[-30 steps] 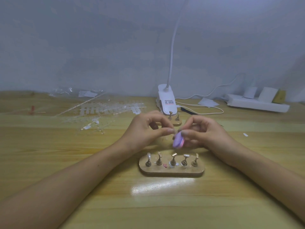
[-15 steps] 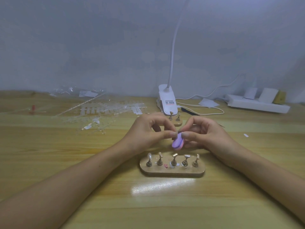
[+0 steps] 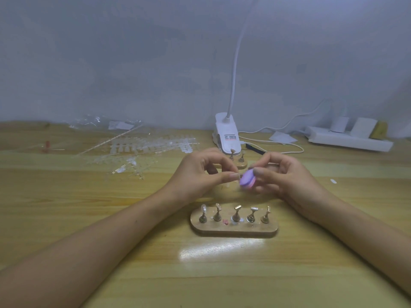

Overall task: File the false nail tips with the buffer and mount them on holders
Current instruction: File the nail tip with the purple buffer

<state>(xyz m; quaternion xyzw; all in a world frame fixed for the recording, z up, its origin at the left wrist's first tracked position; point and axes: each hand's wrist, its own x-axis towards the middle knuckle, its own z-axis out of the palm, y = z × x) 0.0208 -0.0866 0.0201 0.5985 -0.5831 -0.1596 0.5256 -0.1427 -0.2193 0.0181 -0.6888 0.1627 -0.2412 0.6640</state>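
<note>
Wooden bench (image 3: 111, 218), grey wall (image 3: 111, 63), clip lamp (image 3: 227, 138) behind. I see right grip (image 3: 282, 176) pinching purple buffer (image 3: 247, 179) just beyond holder stand (image 3: 233, 230). Left grip (image 3: 200, 172) pinched beside it, contents unclear. Buffer slightly higher than earlier.

Greyish wall (image 3: 111, 63), perhaps mottled, wooden table (image 3: 66, 196) (glossy), white clip lamp (image 3: 227, 135)

**Materials / finish**
table (image 3: 89, 218): wood grain, glossy, 1 glare patch. stand (image 3: 233, 231): matt wood base, 5 shiny metal holders (image 3: 236, 213). buffer (image 3: 247, 178): matt purple face, pink foam-like layer. tips (image 3: 144, 147): clear glossy plastic. lamp (image 3: 226, 134): smooth white plastic. wall (image 3: 133, 63): matt.
</note>
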